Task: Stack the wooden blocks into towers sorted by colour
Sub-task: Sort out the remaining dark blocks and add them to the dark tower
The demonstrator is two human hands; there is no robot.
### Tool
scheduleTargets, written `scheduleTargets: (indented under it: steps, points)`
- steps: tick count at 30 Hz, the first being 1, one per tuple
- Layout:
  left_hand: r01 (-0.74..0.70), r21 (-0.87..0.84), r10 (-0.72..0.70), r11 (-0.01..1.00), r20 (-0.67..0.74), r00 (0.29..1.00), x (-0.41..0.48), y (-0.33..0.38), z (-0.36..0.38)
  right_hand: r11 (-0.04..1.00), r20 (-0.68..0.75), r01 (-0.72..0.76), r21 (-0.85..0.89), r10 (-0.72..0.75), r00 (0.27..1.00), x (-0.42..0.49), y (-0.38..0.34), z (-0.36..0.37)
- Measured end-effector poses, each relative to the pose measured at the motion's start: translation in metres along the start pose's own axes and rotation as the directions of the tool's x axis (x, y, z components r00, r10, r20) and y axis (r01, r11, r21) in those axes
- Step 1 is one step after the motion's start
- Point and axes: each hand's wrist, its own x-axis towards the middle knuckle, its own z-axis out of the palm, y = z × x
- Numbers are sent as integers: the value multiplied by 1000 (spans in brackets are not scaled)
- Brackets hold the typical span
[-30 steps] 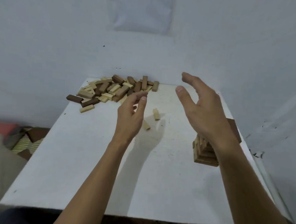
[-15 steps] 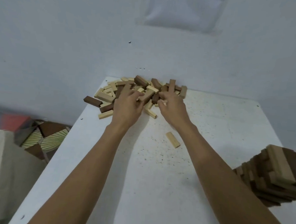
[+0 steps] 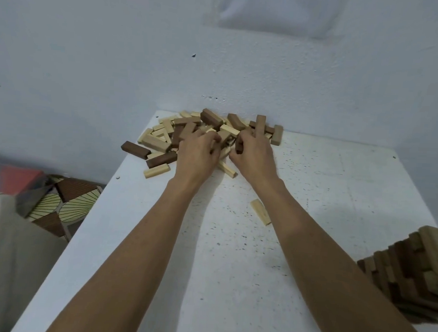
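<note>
the pile of blocks (image 3: 189, 131), dark and pale mixed, lies at the table's far edge against the wall (image 3: 117, 59). the right hand (image 3: 254, 157) pinches a dark block (image 3: 238, 144) at the pile's near side. the left hand (image 3: 199, 152) curls its fingers into the pile; whether it holds anything i cannot tell. a lone pale block (image 3: 260, 211) lies nearer on the table (image 3: 232, 280), and a tower (image 3: 415, 272) stands at the right edge.

The left hand (image 3: 197, 154) and right hand (image 3: 254, 155) are shown in the pile of blocks (image 3: 169, 132) at the far edge of the white table (image 3: 338, 197); a dark block (image 3: 238, 145) is pinched by the right. A tower (image 3: 415, 272) is seen at right.
</note>
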Motion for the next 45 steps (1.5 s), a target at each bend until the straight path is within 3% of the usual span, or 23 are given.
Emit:
scheduleTargets:
  steps: [5, 9, 14, 19, 24, 32, 41, 45]
  points:
    - [4, -55, -7, 998, -58, 998, -15, 3, -9, 999, -79, 1, -42, -4, 997, -9, 0, -6]
    - [-1, -84, -4, 997, -59, 998, -36, 8, -23, 998, -169, -8, 64, 19, 986, -27, -4, -29]
    - [66, -153, -66, 986, 9, 998, -77, 22, -42, 985, -59, -19, 174, 29, 998, -81, -10, -52]
    - [170, -112, -157, 979, 121, 980, -130, 36, -52, 987, -25, 62, 151, -59, 998, -143, -12, -60]
    - [224, -177, -196, 958, 162, 967, -166, 41, -53, 977, 57, 121, 177, -133, 990, -182, -12, -61]
    - [170, -177, -138, 970, 180, 974, -177, 45, -52, 942, 79, 86, 324, -117, 990, -190, -12, -75]
    - [113, -118, -92, 987, 168, 981, -177, 49, -43, 980, 104, 43, 196, -64, 992, -191, -9, -74]
    - [102, -86, -90, 991, 134, 987, -182, 56, -41, 975, 106, 28, 223, -53, 993, -193, -6, -75]
